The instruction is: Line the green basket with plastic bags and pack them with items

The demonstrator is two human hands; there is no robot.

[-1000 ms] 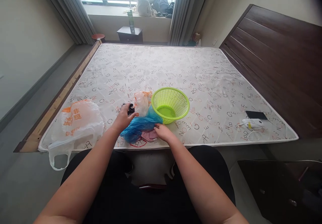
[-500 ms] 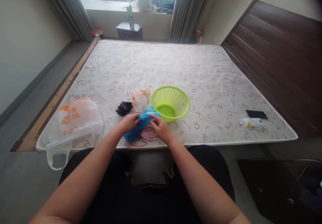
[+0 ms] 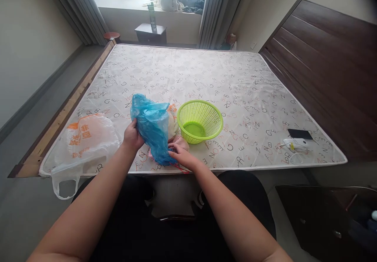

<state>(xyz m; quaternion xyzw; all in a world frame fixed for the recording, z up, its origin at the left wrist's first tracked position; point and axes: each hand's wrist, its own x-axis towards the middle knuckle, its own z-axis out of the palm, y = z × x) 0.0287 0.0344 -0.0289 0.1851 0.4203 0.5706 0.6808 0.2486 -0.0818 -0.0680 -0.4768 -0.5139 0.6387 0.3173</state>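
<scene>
Head view: a broad mattress (image 3: 229,73) is supporting the articles under inspection. Near its left corner, a white carrier bag (image 3: 91,136) is lying with no hand on it, one handle hanging over the edge. A blue bag (image 3: 153,124) — the article in hand — is hanging between both hands over the mattress, left of a green basket (image 3: 206,113) and apart from it.

The left hand (image 3: 132,136) is gripping the blue bag's side, thumb pressing on its surface; the film is hiding the other fingers. The right hand (image 3: 185,158) is holding the lower end, fingertips apparently pinching it. Whether it is also touching the pink bag (image 3: 182,141) is impossible to tell.

Progress, as judged: handling of the blue bag is standing only part complete — its upper part is spreading wide, while its lower end is bunching. The pink bag and a whitish bag (image 3: 172,123) behind it are lying crumpled.

Materials: the mattress is showing letter-printed fabric; the carrier bag, thin translucent plastic with orange print; the blue bag, glossy, creased film. The basket is presenting perforated, flaring walls and a round rim.
</scene>
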